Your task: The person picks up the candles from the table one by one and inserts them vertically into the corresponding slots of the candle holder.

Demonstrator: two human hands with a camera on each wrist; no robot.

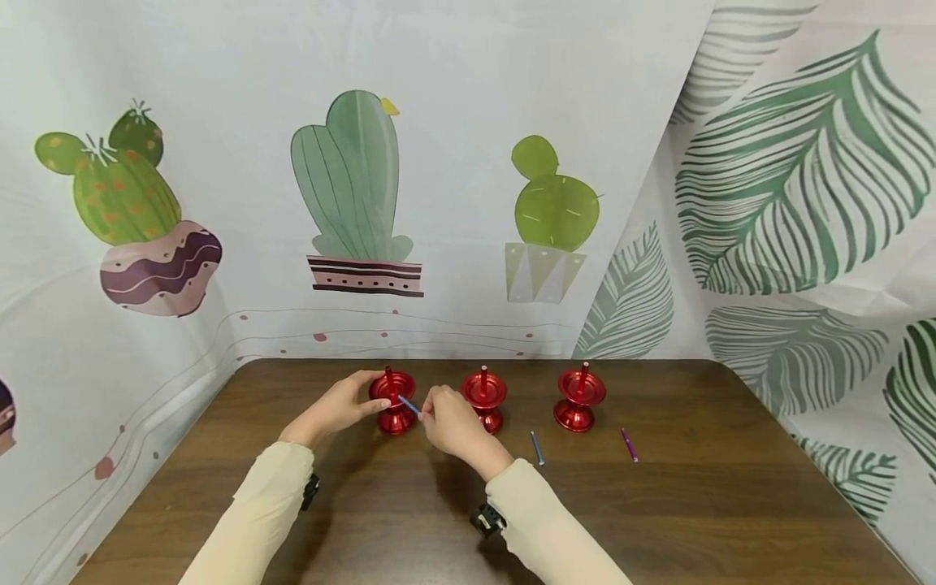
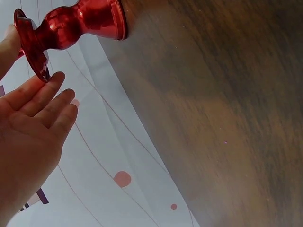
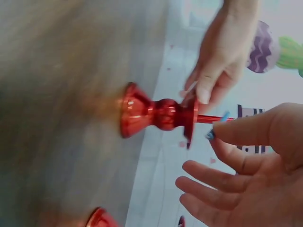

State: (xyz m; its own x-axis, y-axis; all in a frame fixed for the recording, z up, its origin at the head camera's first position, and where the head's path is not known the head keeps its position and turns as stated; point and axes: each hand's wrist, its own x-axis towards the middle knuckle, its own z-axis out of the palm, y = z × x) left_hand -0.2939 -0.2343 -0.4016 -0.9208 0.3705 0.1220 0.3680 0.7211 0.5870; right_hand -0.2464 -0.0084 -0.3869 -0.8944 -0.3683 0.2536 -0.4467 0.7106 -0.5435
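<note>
Three shiny red metal candle holders stand in a row, each with a wide dish and a thin red upright stem. My left hand (image 1: 338,409) holds the leftmost candle holder (image 1: 396,419) by its dish, thumb at the near rim and fingers on the far side. In the left wrist view, fingertips meet the rim of that holder (image 2: 61,29). My right hand (image 1: 455,424) pinches a thin blue stick (image 1: 409,405) between thumb and forefinger. The stick points left, toward the stem above the dish. In the right wrist view, the other right fingers (image 3: 208,194) are spread loosely.
The middle candle holder (image 1: 488,418) stands right behind my right hand, the third holder (image 1: 574,416) farther right. Another thin blue stick (image 1: 537,448) and a purple stick (image 1: 630,445) lie on the brown wooden table (image 1: 702,504). A printed cloth (image 1: 468,187) hangs behind.
</note>
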